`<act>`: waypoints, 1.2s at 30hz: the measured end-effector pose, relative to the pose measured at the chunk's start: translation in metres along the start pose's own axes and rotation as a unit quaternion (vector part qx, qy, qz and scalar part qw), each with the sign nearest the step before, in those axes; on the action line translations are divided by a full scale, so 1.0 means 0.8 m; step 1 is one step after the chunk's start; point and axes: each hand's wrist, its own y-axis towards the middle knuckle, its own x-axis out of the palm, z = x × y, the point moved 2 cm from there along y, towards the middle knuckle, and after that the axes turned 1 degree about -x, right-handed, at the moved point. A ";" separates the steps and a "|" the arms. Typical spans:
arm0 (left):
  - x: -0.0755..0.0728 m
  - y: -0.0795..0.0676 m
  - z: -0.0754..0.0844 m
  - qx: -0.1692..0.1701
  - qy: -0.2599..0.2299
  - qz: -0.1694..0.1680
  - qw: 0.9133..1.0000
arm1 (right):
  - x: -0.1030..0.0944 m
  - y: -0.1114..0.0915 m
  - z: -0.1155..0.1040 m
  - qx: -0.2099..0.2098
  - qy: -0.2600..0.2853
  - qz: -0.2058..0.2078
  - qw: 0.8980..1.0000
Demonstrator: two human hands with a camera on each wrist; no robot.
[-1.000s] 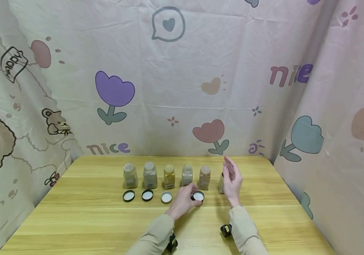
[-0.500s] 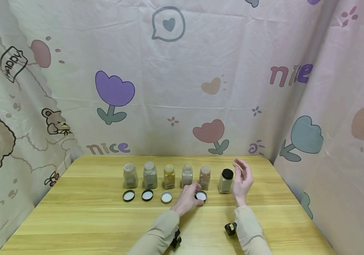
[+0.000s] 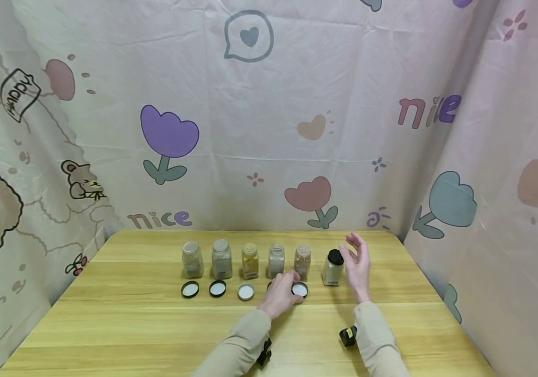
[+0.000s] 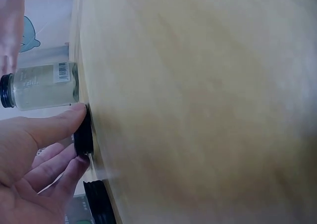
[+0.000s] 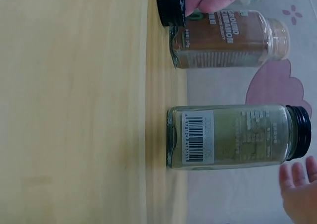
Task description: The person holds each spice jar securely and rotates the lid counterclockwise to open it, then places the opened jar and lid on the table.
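Six spice jars stand in a row on the wooden table (image 3: 132, 324). The rightmost jar (image 3: 333, 267) (image 5: 233, 136) (image 4: 43, 85) wears a black lid; the other five are uncapped. My left hand (image 3: 290, 288) (image 4: 74, 135) pinches a black lid (image 3: 300, 289) (image 4: 83, 135) (image 5: 170, 6) that lies upside down on the table in front of the cinnamon jar (image 3: 302, 261) (image 5: 225, 38). My right hand (image 3: 356, 259) (image 5: 299, 189) hovers open just right of the capped jar, not touching it.
Three more upturned lids (image 3: 190, 289) (image 3: 218, 288) (image 3: 246, 291) lie in front of the left jars, and another lid (image 4: 99, 204) is half hidden by my left hand. Patterned cloth walls close in the table at the back and on both sides.
My right hand has moved off to the right, uncovering the capped jar it was in front of. My left hand has slid its lid slightly to the right.
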 end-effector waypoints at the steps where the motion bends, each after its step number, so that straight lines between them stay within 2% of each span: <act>1: 0.000 0.000 0.000 0.002 0.003 0.001 1.000 | -0.001 0.001 0.002 0.014 -0.002 -0.015 1.000; 5: 0.001 -0.001 -0.001 0.001 0.004 0.002 1.000 | -0.003 0.001 0.002 0.057 -0.022 -0.076 0.995; 9: -0.001 -0.003 -0.002 -0.001 -0.005 0.008 1.000 | -0.005 -0.002 0.004 0.093 -0.069 -0.136 0.984; 13: -0.005 -0.007 -0.005 -0.007 -0.029 0.010 1.000 | -0.007 -0.003 0.009 0.103 -0.099 -0.171 0.975; 17: -0.009 -0.012 -0.008 -0.009 -0.068 0.005 0.998 | -0.007 -0.002 0.014 0.102 -0.106 -0.183 0.972; 26: -0.012 -0.023 -0.013 -0.012 -0.123 -0.002 0.992 | -0.013 -0.002 0.019 0.163 -0.107 -0.198 0.961; 31: -0.019 -0.031 -0.017 -0.014 -0.150 0.002 0.989 | -0.015 -0.002 0.021 0.171 -0.116 -0.208 0.956; 36: -0.031 -0.039 -0.022 0.004 -0.195 0.011 0.981 | -0.017 -0.001 0.026 0.179 -0.119 -0.220 0.951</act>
